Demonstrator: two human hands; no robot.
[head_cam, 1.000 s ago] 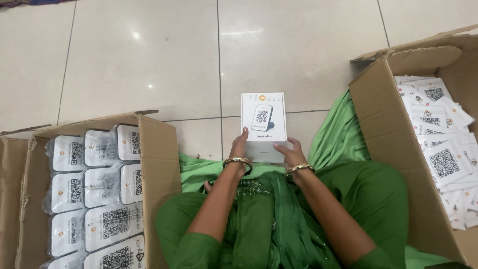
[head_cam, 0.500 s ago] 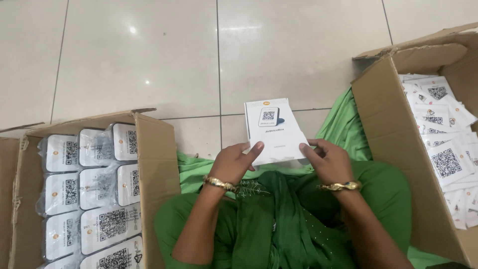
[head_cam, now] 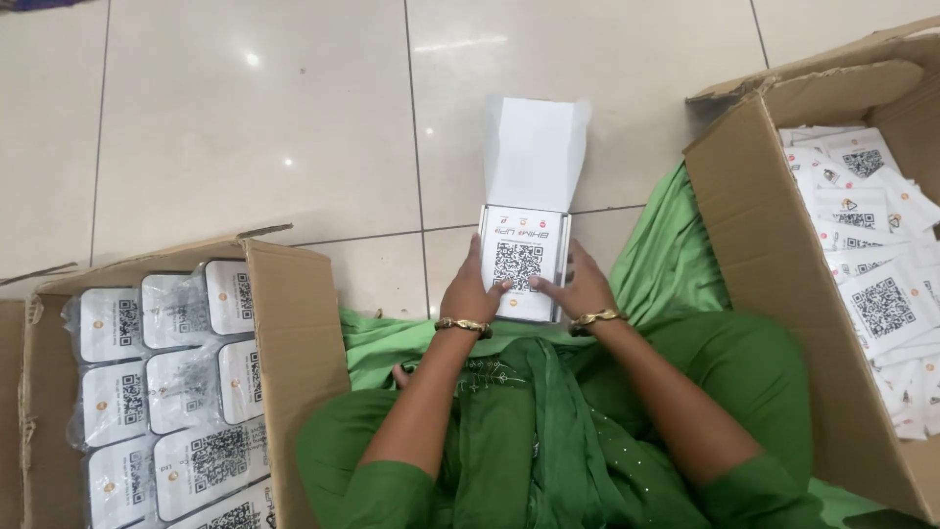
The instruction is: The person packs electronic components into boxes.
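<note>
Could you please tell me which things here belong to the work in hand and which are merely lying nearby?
In hand:
small white cardboard box with its lid flap open
white square code card lying in it
left hand and right hand, both on the box

Lying nearby:
brown carton of wrapped white devices
brown carton of loose white code cards

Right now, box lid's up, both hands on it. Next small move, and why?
Probably lift the card out with the fingertips. The small white box sits open, lid flap raised; left hand and right hand steady its sides, thumbs already on the card's face.
</note>
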